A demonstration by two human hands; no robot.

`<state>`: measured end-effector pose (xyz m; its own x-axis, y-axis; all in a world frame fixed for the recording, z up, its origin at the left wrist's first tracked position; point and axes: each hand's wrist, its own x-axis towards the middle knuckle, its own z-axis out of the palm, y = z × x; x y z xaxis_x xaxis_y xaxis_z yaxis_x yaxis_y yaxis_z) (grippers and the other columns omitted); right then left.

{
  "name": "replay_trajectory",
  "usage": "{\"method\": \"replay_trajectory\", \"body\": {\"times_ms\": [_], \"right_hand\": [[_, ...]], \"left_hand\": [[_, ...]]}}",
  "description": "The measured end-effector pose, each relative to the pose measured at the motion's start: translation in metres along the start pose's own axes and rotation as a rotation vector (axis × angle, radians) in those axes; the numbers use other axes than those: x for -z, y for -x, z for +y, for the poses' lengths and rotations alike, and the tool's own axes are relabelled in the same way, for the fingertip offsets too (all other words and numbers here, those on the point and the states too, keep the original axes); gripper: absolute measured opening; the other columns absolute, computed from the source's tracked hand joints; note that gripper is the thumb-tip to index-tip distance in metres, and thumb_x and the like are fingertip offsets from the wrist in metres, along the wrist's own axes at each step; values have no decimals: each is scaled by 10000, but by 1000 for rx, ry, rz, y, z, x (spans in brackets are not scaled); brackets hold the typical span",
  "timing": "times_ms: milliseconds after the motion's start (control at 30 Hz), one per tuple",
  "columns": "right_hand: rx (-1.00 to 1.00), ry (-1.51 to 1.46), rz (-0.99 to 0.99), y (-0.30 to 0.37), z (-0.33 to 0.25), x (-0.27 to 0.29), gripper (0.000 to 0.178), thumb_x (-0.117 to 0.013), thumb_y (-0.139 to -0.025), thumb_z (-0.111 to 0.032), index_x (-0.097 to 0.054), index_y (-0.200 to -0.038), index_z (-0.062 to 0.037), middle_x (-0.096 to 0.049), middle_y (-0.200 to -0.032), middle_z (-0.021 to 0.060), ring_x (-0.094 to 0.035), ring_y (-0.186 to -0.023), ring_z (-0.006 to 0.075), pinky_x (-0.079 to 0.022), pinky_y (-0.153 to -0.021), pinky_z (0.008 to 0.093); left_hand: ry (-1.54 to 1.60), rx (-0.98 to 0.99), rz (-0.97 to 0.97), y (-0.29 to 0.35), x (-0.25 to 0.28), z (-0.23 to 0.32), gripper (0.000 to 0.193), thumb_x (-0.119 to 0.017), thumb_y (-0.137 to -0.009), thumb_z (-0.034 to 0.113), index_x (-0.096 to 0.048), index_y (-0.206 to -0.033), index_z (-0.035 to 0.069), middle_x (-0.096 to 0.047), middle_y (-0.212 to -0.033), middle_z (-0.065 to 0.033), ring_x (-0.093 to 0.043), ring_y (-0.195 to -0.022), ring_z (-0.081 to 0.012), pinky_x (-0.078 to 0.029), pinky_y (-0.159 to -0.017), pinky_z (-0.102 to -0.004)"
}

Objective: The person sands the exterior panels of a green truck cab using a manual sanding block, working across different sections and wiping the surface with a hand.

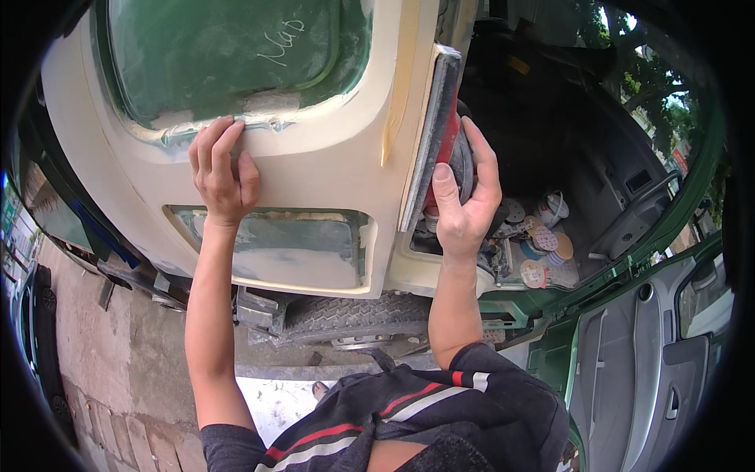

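A cream-primed vehicle panel (330,169) fills the upper middle, with a dusty green recessed area (228,55) above and a smaller grey-green recess (291,244) below. My left hand (224,173) rests against the panel, fingers bent and fingertips at the lower rim of the upper recess; it holds nothing. In my right hand (465,193) is a long sanding block (447,145) with a dark grip and a red strip. Thumb and fingers wrap around its grip. The block stands lengthwise along the panel's right edge; its working face is turned away from me.
Right of the panel, the open cabin holds round sanding discs (543,236) and a small white bucket (553,207). An open door (629,370) stands at the lower right. Below the panel is a tyre (354,316). Masking tape (397,86) runs down the panel.
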<state>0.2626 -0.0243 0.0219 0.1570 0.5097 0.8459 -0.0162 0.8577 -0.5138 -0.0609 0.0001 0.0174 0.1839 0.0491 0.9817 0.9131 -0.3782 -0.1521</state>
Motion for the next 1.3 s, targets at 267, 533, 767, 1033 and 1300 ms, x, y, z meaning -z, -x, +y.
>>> {"method": "replay_trajectory", "body": {"times_ms": [267, 533, 767, 1033, 1300], "right_hand": [[-10, 142, 50, 67, 27, 29, 543, -701, -984, -213, -539, -1424, 59, -648, -1314, 156, -616, -1179, 219, -458, -1073, 369], [-3, 179, 59, 35, 22, 8, 554, -627, -1034, -251, -480, -1474, 52, -612, -1357, 152, -593, -1214, 212, -437, -1098, 377], [1, 158, 101, 45, 22, 7, 545, -689, -998, -246, -537, -1429, 52, -652, -1294, 141, -619, -1151, 202, -462, -1061, 356], [1, 231, 84, 72, 26, 15, 570, -676, -1008, -239, -493, -1459, 56, -610, -1343, 158, -599, -1188, 220, -452, -1074, 376], [-46, 161, 101, 39, 15, -1, 577, -684, -1004, -260, -501, -1450, 58, -612, -1341, 164, -600, -1168, 210, -455, -1063, 367]], "left_hand": [[85, 12, 45, -6, -10, 8, 431, -632, -839, 116, -679, -1264, 63, -661, -1280, -122, -603, -1191, -338, -459, -1095, -471], [46, 0, 46, 0, -5, -3, 422, -626, -838, 106, -688, -1252, 50, -673, -1270, -130, -613, -1173, -338, -464, -1087, -463], [51, -2, 63, -4, -5, 0, 426, -622, -829, 100, -690, -1248, 57, -675, -1269, -123, -615, -1166, -334, -473, -1076, -452], [44, 13, 57, -5, -7, 7, 413, -609, -853, 90, -689, -1254, 33, -677, -1283, -132, -612, -1189, -319, -469, -1061, -414], [23, 22, 50, 5, -5, 0, 422, -610, -846, 93, -691, -1257, 40, -680, -1285, -129, -614, -1187, -317, -471, -1061, -411]]}}
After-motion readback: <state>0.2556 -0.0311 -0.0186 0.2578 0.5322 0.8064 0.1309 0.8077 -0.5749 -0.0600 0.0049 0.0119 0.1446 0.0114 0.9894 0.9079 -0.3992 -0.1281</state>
